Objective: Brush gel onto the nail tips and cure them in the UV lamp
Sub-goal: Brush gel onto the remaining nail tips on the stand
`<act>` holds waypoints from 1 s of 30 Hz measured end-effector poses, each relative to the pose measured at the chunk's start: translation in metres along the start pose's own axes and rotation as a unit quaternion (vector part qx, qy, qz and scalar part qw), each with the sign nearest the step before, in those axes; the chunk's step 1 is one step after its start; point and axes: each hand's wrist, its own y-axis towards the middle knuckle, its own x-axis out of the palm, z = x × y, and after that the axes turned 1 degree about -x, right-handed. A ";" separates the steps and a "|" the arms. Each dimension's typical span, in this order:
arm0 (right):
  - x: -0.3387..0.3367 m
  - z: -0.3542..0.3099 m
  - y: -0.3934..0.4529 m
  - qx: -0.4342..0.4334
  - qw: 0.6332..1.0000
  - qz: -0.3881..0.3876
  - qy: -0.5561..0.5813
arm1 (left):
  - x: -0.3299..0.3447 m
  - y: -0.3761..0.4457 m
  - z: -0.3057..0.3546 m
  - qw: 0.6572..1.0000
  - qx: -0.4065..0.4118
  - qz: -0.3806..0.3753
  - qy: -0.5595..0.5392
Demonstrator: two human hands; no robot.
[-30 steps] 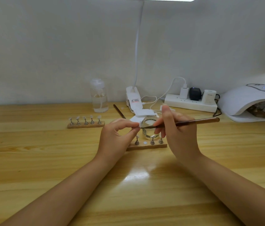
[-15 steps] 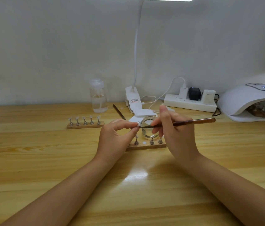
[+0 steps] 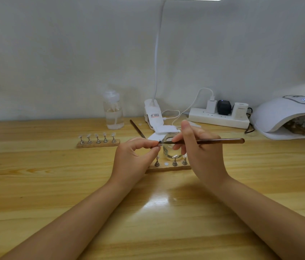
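Brushwork is going on above the bench's middle; the left hand point(image 3: 134, 158) is pinching a nail tip point(image 3: 158, 144), too small to make out, while the right hand point(image 3: 202, 152) is gripping the brush point(image 3: 213, 141) with its bristles touching it; a near rack point(image 3: 168, 167) is showing one vacant spot; another rack point(image 3: 98, 143) is waiting toward the left edge; the UV lamp point(image 3: 286, 113) at the right edge is already hiding something dim inside, so curing seems partly begun

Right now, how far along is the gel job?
Looks done: one strip sits inside the UV lamp. In hand: left hand pinches a nail tip; right hand strokes it with the brush. Left: near holder and far holder, uncured.
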 end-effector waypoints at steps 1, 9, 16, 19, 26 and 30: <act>0.000 0.000 0.000 0.001 1.000 0.003 0.011 | 0.000 0.000 0.000 1.000 -0.001 0.000 0.000; -0.002 0.001 0.002 0.007 1.000 0.026 0.015 | 0.000 0.000 0.001 1.000 -0.004 -0.006 0.010; 0.000 -0.001 0.000 0.013 1.000 0.007 0.015 | 0.000 0.000 0.001 1.000 -0.007 -0.001 0.002; -0.001 0.000 -0.001 0.012 0.999 0.012 0.032 | 0.000 0.000 0.000 1.000 -0.007 -0.002 0.005; -0.002 0.001 0.002 0.012 0.999 0.027 0.028 | 0.000 0.001 -0.001 1.000 -0.001 -0.006 0.010; 0.001 0.000 -0.001 0.019 1.000 0.002 0.007 | 0.000 0.001 -0.001 1.000 -0.003 -0.002 0.005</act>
